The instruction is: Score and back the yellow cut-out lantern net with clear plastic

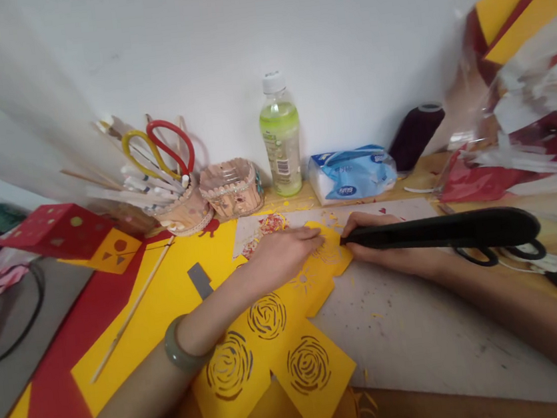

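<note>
My left hand [283, 252] is closed at the upper edge of a stack of yellow paper cut-outs [333, 246], thumb stretched toward the right. At the right corner of that stack, my right hand [371, 252] has its fingers wrapped round the narrow end of a long black tool [457, 232]. Its far end is wider and rounded, and its exact kind is unclear. The narrow tip meets the paper's edge. Nearer to me lie yellow squares with cut rose patterns, one [307, 364] turned on its corner. A green bangle [178, 346] circles my left wrist.
Along the wall stand a cup of scissors and sticks [186, 213], a small basket [231, 191], a green drink bottle [281, 141], tissues [355, 173] and a dark thread spool [418, 136]. A thin stick [132, 313] lies left; scissors handles [527, 251] show under the tool.
</note>
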`<state>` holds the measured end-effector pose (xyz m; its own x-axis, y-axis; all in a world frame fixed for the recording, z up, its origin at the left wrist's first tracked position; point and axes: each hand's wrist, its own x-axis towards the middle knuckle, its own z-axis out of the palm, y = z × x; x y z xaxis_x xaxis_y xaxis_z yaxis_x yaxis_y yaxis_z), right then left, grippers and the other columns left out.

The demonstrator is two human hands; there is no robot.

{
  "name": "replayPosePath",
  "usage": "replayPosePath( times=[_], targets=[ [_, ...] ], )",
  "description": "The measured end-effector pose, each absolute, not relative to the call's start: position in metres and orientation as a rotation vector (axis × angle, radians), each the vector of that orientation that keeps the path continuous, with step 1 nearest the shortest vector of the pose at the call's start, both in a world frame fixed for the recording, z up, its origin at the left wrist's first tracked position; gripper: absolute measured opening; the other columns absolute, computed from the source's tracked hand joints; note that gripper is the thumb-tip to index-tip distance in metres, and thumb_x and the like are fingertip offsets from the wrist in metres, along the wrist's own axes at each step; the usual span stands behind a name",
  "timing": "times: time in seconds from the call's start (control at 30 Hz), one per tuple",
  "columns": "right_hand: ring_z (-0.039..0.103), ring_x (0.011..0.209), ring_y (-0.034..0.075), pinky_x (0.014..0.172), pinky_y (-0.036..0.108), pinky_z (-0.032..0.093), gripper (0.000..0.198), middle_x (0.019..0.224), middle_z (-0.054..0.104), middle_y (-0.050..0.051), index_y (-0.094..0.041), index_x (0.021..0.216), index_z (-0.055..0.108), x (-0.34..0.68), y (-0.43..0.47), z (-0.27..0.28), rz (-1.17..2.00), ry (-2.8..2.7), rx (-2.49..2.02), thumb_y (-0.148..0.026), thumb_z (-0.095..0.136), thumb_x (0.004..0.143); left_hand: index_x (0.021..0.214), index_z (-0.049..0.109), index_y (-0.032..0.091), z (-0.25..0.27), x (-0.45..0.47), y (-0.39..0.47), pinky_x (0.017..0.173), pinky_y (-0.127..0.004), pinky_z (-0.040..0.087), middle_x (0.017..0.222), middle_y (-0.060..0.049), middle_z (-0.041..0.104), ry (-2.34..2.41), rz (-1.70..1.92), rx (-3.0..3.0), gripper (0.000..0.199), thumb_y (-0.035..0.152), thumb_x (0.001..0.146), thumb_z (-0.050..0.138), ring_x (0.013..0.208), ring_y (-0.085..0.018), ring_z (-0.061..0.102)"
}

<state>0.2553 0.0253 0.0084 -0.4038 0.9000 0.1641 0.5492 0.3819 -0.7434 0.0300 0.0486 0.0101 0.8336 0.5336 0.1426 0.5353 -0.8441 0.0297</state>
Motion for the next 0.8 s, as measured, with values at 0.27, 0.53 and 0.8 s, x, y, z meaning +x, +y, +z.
replayPosePath(
  times=[0.27,0.53,0.8],
  targets=[
    [0.054,0.064,0.012,0.061,0.024,0.042,0.010,0.071,0.061,-0.001,-0.020,0.082,0.055,0.2528,0.0189,0.0081,0.803,-2.060,-1.298,-0.029,0.057,0.078,0.132,0.046,0.027,0.0195,0.0235,0.0464,0.107,-0.044,0.032,0.145,-0.009,0.037,-0.714,-0.041,-3.208,0.036,0.029,0.096,0.037,0.135,-0.021,0.033],
    [0.051,0.062,0.011,0.058,0.023,0.041,0.009,0.068,0.058,-0.003,-0.020,0.077,0.052,0.2518,0.0193,0.0021,0.815,-2.062,-1.266,-0.028,0.057,0.075,0.134,0.044,0.026,0.0157,0.0260,0.0446,0.105,-0.043,0.034,0.144,-0.012,0.038,-0.695,-0.056,-3.175,0.038,0.029,0.098,0.031,0.134,-0.023,0.034],
    [0.051,0.061,0.013,0.057,0.024,0.041,0.010,0.066,0.057,-0.001,-0.021,0.074,0.052,0.2503,0.0188,0.0033,0.799,-2.012,-1.275,-0.029,0.057,0.076,0.130,0.048,0.027,0.0189,0.0280,0.0413,0.104,-0.043,0.036,0.143,-0.012,0.039,-0.740,-0.038,-3.123,0.036,0.030,0.097,0.036,0.132,-0.023,0.038]
  ],
)
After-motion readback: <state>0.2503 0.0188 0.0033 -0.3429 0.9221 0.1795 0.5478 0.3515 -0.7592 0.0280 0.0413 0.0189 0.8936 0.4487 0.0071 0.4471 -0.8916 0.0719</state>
